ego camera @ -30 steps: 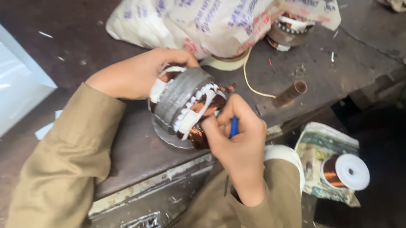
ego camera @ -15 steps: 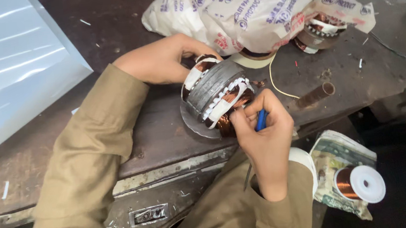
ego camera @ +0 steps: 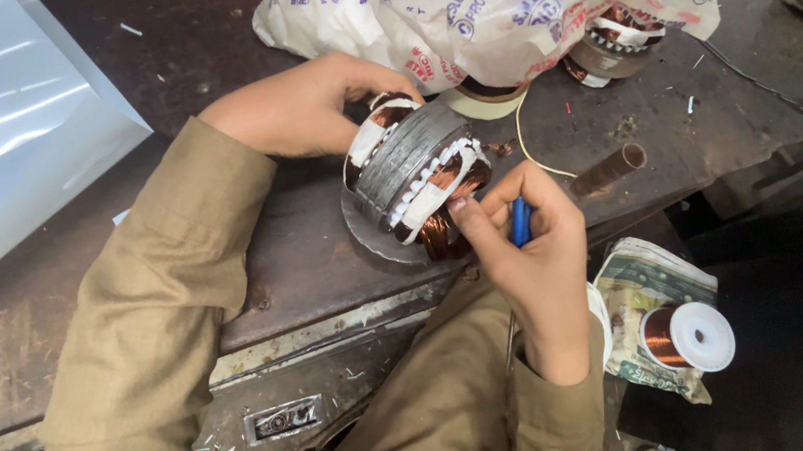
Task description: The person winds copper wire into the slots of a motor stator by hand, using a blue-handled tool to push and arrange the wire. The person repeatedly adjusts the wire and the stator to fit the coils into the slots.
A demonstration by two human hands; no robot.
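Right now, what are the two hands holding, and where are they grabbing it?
The left hand grips the motor stator by its far upper end. The right hand holds a blue-handled tool by its handle, fingers touching the copper winding.

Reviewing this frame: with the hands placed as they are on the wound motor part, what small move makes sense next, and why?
Probably press the blue tool in the right hand a little further against the copper winding beside the white insulation strip. The left hand already braces the stator from behind, tilted on the bench, and the right thumb sits at the coil.
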